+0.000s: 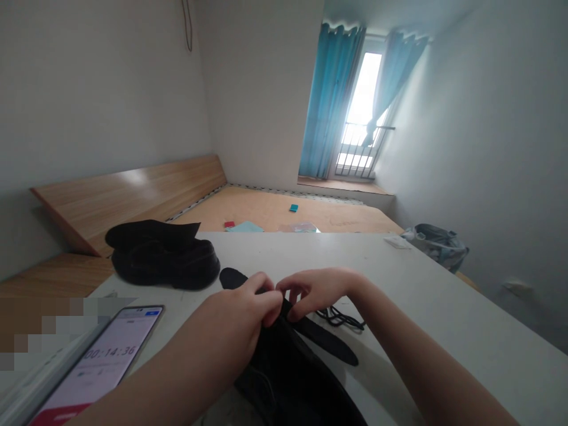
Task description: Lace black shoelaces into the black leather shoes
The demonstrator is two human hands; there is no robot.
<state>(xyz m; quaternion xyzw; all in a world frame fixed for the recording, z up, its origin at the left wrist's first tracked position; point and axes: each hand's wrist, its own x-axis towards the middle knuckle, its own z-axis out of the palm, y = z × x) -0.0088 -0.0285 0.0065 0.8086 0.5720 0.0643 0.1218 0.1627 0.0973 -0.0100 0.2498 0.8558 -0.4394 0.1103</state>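
1. Bare wooden bed frame (275, 210) at 12 o'clock from the hands; blue-curtained window (350, 106) at 1 o'clock.
2. White table (426, 278) under the hands.
3. Black cloth (288, 373) at 6 o'clock, black bundle (164, 254) at 10 o'clock, phone (97, 361) showing a timer at 8 o'clock.
4. Left hand (239, 313) and right hand (319, 290) together, fingers pinching a black strap (328, 337) running from the cloth.
5. Black cord (339, 318) just beside the right hand, at 4 o'clock.

The table (355, 260) holds a phone (100, 361) showing a timer at its near left corner and a white card (396, 242) at its far edge. Beyond it lies a wooden bed base (284, 210); a grey bag (437, 245) sits past its right end.
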